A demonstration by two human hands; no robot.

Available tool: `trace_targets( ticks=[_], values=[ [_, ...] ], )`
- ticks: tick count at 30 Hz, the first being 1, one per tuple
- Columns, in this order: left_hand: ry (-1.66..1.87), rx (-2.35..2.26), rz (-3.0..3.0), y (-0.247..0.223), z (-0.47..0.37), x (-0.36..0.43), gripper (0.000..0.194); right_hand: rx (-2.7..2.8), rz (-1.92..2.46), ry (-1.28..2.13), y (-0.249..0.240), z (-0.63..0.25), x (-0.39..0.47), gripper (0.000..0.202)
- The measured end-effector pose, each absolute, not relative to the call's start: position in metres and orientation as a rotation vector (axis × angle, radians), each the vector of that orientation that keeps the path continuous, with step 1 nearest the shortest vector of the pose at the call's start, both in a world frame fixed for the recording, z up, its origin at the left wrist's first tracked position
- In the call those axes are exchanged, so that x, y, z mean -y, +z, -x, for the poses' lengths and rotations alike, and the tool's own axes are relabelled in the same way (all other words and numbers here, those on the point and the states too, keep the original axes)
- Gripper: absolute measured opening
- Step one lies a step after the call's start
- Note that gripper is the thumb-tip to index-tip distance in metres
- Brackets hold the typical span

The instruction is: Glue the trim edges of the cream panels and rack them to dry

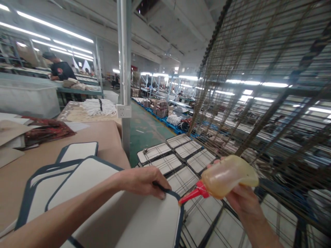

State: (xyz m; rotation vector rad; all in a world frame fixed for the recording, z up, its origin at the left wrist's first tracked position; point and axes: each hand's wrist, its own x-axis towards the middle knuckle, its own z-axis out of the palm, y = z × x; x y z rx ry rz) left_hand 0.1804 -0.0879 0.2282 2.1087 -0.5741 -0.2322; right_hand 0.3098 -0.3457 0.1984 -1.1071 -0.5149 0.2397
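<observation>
My left hand [146,181] is closed on the far edge of a cream panel [144,217] with a dark blue border, thumb on the face near its corner. In my right hand [241,196] is a translucent yellowish squeeze bottle [227,175], tipped over on its side. The bottle's red nozzle [192,193] points down to the left, its tip at the panel's dark border close to the corner. More bordered panels [49,186] lie overlapped under and beside my left forearm. What is inside the bottle cannot be made out beyond its amber tint.
A wire rack [181,162] holding several cream panels stands ahead, with raised wire shelves [258,69] at the right. A brown table [103,137] is at left, by a metal post [125,69]. Another person [60,69] works far left, near a white bin [28,96].
</observation>
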Motion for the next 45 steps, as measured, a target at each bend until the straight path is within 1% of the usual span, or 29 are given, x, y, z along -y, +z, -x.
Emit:
trace_targets(
  ticks=[3, 6, 13, 16, 22, 29, 35, 41, 45],
  values=[
    [-0.391, 0.512, -2.080, 0.232, -0.180, 0.086, 0.026, 0.501, 1.113, 0.213, 0.193, -0.310, 0.349, 0.071],
    [-0.370, 0.432, -2.030, 0.231, -0.179, 0.082, 0.029, 0.452, 1.106, 0.172, 0.186, -0.309, 0.350, 0.073],
    [-0.344, 0.325, -1.911, 0.223, -0.180, 0.072, 0.030, 0.441, 1.010, 0.133, 0.178, -0.297, 0.349, 0.065],
    [-0.328, 0.284, -1.895, 0.222, -0.180, 0.070, 0.030, 0.432, 1.016, 0.162, 0.183, -0.288, 0.346, 0.066],
    [-0.414, 0.243, -1.788, 0.213, -0.183, 0.062, 0.032, 0.401, 0.998, 0.183, 0.189, -0.275, 0.343, 0.074],
    [-0.415, 0.197, -1.719, 0.207, -0.183, 0.054, 0.033, 0.380, 1.076, 0.186, 0.187, -0.273, 0.344, 0.075],
    [-0.375, 0.154, -1.682, 0.206, -0.181, 0.048, 0.031, 0.400, 1.109, 0.103, 0.179, -0.272, 0.346, 0.068],
    [-0.310, 0.060, -1.625, 0.197, -0.178, 0.037, 0.027, 0.305, 1.118, 0.070, 0.179, -0.267, 0.347, 0.081],
    [-0.255, 0.001, -1.568, 0.193, -0.175, 0.033, 0.026, 0.266, 1.121, 0.071, 0.179, -0.265, 0.348, 0.084]
  ],
)
